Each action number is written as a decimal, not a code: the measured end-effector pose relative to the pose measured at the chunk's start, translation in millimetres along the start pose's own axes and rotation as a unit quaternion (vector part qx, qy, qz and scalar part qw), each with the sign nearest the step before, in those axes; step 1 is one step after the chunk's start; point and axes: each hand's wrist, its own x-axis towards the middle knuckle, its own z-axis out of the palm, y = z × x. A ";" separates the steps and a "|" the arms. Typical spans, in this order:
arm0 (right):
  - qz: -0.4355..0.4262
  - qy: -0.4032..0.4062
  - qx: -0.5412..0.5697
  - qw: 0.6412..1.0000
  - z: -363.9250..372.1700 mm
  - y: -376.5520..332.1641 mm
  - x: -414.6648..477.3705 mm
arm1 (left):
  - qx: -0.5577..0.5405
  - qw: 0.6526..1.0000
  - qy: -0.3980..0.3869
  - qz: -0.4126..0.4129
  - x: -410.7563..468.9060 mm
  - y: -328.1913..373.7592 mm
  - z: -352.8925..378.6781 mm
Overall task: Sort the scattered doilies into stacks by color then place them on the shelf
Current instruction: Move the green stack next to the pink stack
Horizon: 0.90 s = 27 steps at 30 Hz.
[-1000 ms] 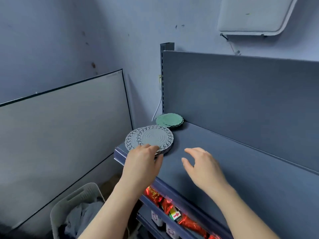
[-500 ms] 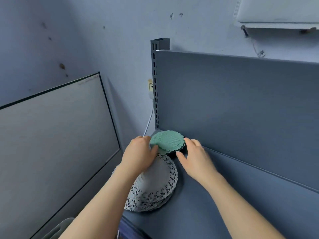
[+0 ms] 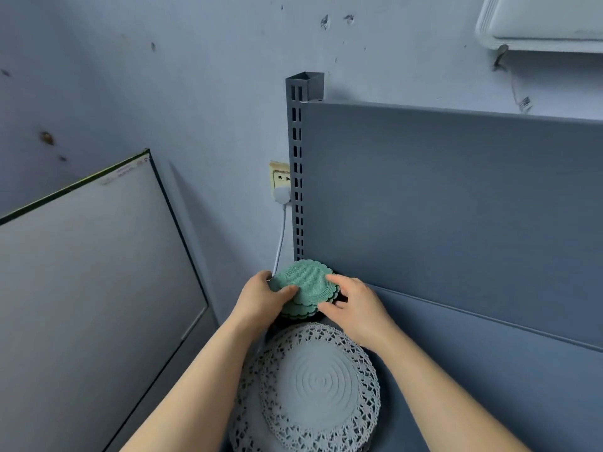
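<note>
A small stack of green doilies (image 3: 308, 285) sits at the far left corner of the grey shelf (image 3: 489, 380), against the back panel. My left hand (image 3: 262, 300) grips its left edge, thumb on top. My right hand (image 3: 354, 308) holds the right edge with curled fingers. The top green doilies are shifted a little off the lower ones. Nearer to me on the same shelf lies a larger stack of white lace doilies (image 3: 313, 389), untidy, its layers fanned toward the left.
The shelf's back panel (image 3: 456, 207) and slotted upright post (image 3: 298, 164) rise just behind the green stack. A wall socket with a white plug and cable (image 3: 281, 197) is left of the post. A large framed board (image 3: 88, 288) leans at the left.
Both hands left the white stack and reached to the green stack, which they now hold on both sides. The camera came closer and looks down more.
</note>
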 end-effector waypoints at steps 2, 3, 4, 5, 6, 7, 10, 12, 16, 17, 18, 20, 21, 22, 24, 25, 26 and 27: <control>0.005 -0.003 0.018 1.000 3.5 -1.4 2.3 | -0.061 0.998 0.006 0.001 3.0 -0.6 -2.5; 0.007 -0.003 0.022 1.000 5.0 -2.1 2.7 | -0.093 0.996 0.005 0.000 4.8 -1.1 -3.9; 0.009 -0.001 0.029 1.000 6.4 -2.9 2.8 | -0.123 0.992 0.001 0.000 5.9 -0.6 -5.2; 0.010 0.005 0.041 0.999 7.4 -4.2 2.2 | -0.148 0.989 -0.005 0.005 6.4 -0.1 -6.5; 0.010 0.013 0.056 0.998 8.2 -5.0 1.5 | -0.170 0.985 -0.010 0.012 6.1 0.6 -7.6; 0.009 0.023 0.071 0.997 8.0 -7.0 -0.1 | -0.191 0.981 -0.013 0.022 4.9 1.6 -8.8; 0.003 0.054 0.108 0.993 1.4 -14.1 -9.7 | -0.246 0.967 -0.024 0.056 -5.8 11.5 -10.5; -0.008 0.089 0.117 0.989 -6.3 -16.7 -17.9 | -0.286 0.955 -0.043 0.059 -14.4 20.8 -10.5; -0.026 0.151 0.142 0.978 -28.0 -18.5 -44.4 | -0.359 0.926 -0.110 0.048 -35.7 43.6 -1.4; -0.030 0.168 0.151 0.974 -35.0 -18.1 -53.8 | -0.365 0.921 -0.129 0.047 -42.6 48.9 3.5; -0.033 0.184 0.160 0.969 -42.0 -16.1 -63.5 | -0.374 0.914 -0.151 0.045 -50.4 54.1 9.9; -0.026 0.215 0.175 0.961 -55.3 -9.8 -85.3 | -0.386 0.901 -0.195 0.036 -67.7 62.2 25.8; -0.018 0.229 0.177 0.957 -61.4 -5.3 -97.4 | -0.385 0.897 -0.213 0.034 -77.2 65.8 35.4; -0.010 0.245 0.174 0.954 -67.4 1.3 -109.8 | -0.378 0.896 -0.229 0.037 -87.0 69.1 46.3; 0.012 0.275 0.164 0.947 -79.5 16.5 -136.3 | -0.343 0.903 -0.253 0.060 -106.8 76.1 69.4; 0.025 0.292 0.160 0.943 -86.2 24.7 -150.8 | -0.317 0.907 -0.264 0.079 -116.8 80.1 81.5; 0.038 0.309 0.157 0.937 -93.6 34.0 -166.2 | -0.292 0.910 -0.277 0.098 -127.8 84.7 93.9; 0.050 0.324 0.155 0.932 -101.7 43.4 -183.1 | -0.268 0.911 -0.291 0.114 -139.0 89.7 107.4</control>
